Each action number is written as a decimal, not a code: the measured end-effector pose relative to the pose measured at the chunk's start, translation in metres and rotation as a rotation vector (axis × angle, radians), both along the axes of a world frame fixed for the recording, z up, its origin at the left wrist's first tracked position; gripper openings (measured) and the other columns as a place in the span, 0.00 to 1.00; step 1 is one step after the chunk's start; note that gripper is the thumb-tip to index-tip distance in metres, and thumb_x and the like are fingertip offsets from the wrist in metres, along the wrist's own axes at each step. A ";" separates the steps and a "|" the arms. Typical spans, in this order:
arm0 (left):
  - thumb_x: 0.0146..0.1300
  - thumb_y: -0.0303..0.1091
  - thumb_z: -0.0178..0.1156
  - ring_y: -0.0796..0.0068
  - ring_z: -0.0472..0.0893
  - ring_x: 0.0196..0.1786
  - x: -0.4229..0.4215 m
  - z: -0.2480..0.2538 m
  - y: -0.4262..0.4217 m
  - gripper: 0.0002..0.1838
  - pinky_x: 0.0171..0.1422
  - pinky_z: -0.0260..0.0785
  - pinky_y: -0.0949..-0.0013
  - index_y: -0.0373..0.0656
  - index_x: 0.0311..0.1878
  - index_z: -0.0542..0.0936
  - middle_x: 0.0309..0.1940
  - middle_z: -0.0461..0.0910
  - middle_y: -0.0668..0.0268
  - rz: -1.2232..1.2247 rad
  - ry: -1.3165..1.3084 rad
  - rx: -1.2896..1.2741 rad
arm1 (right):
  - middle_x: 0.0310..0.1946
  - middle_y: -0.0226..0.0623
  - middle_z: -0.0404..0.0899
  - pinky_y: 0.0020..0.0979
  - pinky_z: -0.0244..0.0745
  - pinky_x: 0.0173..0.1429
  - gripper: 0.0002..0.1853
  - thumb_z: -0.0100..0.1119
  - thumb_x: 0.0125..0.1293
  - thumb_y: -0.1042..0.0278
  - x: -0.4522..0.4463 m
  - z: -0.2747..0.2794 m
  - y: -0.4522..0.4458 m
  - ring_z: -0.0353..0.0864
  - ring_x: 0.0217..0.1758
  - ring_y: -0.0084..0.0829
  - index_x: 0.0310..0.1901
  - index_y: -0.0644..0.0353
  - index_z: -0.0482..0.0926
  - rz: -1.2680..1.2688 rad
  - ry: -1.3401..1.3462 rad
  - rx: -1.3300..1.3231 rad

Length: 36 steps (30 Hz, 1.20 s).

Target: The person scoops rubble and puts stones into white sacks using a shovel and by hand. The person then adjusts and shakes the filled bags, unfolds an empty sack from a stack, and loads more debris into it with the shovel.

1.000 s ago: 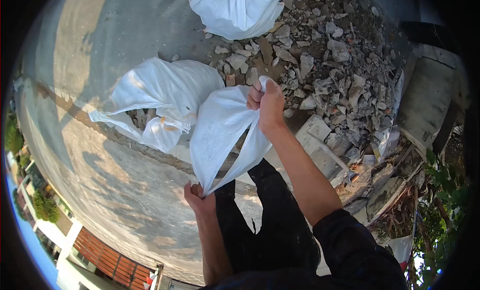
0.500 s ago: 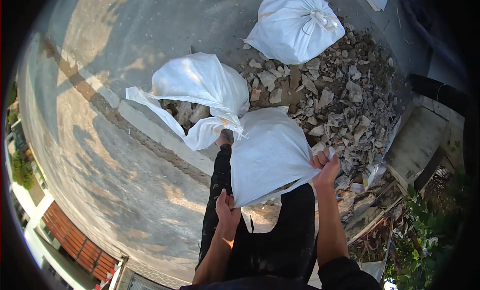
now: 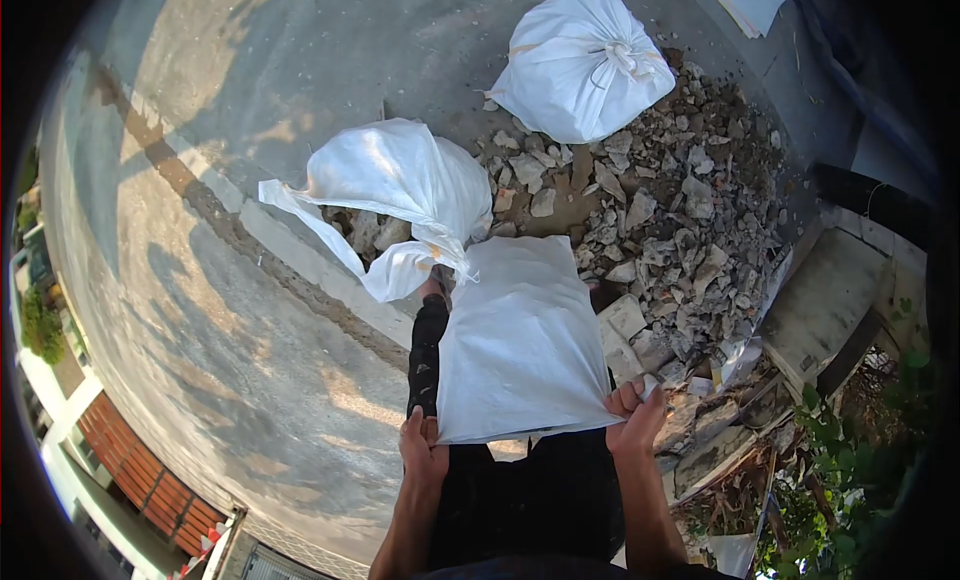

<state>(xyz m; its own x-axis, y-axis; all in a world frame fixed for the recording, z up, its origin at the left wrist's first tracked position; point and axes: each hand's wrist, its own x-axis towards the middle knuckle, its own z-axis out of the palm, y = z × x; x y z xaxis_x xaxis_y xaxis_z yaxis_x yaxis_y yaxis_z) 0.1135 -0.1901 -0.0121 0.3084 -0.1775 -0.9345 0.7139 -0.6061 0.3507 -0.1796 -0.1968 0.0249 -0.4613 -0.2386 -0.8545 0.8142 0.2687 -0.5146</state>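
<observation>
The person stands with both forearms reaching forward from the body, roughly side by side, the hands apart by the width of the cloth. The left hand (image 3: 425,445) pinches one corner of a flat, white, rectangular sack of woven plastic (image 3: 525,340), thumb pointing forward. The right hand (image 3: 637,418) is curled into a fist on the opposite corner, a white bit poking out above the fingers.

The sack is stretched between them in front of the black trousers (image 3: 520,510), its held edge running crosswise. Its long axis runs straight away from the body, the far end pointing at the grey heap of broken rubble (image 3: 690,215) and lying just beside a bulging white sack with a gaping mouth (image 3: 400,180).
</observation>
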 end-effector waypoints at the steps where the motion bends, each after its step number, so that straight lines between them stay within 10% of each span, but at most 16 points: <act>1: 0.73 0.28 0.48 0.83 0.51 0.15 0.006 0.005 -0.003 0.25 0.22 0.48 0.73 0.55 0.17 0.55 0.12 0.49 0.77 -0.051 -0.015 -0.045 | 0.15 0.21 0.45 0.28 0.42 0.24 0.09 0.36 0.63 0.63 0.005 0.006 0.009 0.41 0.17 0.19 0.26 0.52 0.59 0.014 0.011 -0.005; 11: 0.71 0.26 0.52 0.83 0.52 0.15 0.046 -0.024 -0.035 0.27 0.22 0.48 0.76 0.55 0.17 0.54 0.12 0.51 0.76 -0.460 -0.068 -0.260 | 0.15 0.20 0.45 0.29 0.39 0.24 0.10 0.37 0.63 0.62 0.043 -0.011 0.046 0.40 0.18 0.19 0.25 0.52 0.60 -0.091 0.045 0.018; 36: 0.67 0.26 0.57 0.84 0.53 0.16 0.058 -0.025 -0.114 0.26 0.22 0.47 0.75 0.55 0.17 0.55 0.13 0.54 0.77 -0.400 -0.211 -0.065 | 0.14 0.22 0.49 0.29 0.41 0.22 0.11 0.35 0.65 0.65 0.127 -0.035 0.082 0.44 0.16 0.19 0.25 0.54 0.63 -0.173 -0.039 0.105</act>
<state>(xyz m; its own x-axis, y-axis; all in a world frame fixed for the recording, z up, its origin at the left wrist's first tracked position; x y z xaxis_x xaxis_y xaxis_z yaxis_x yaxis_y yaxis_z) 0.1719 -0.3046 -0.0366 0.3862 -0.3779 -0.8414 0.3369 -0.7914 0.5101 -0.0525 -0.1151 -0.0099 -0.4539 -0.0678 -0.8885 0.8716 0.1736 -0.4585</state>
